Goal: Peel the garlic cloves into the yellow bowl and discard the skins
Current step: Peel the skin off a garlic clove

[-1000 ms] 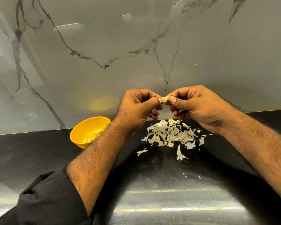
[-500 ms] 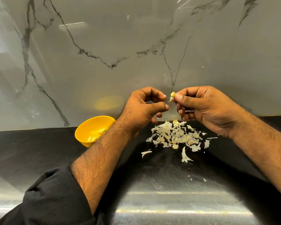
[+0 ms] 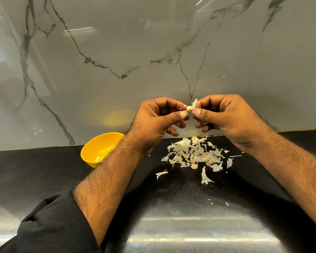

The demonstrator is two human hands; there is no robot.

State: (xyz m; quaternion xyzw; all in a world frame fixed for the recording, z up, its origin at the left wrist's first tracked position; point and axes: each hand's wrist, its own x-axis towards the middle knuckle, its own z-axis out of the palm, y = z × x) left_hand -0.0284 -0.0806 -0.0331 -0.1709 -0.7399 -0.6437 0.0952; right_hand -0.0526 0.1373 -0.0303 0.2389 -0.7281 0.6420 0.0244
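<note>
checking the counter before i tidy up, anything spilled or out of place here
Only the garlic skins: they lie in a loose heap on the black counter, with stray flakes nearer the person. The yellow bowl stands upright with cloves inside. Both hands pinch a garlic clove above the heap.

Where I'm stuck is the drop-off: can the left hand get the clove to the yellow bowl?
Probably yes. The yellow bowl sits open beside the left forearm; nothing lies between it and the left hand.
</note>
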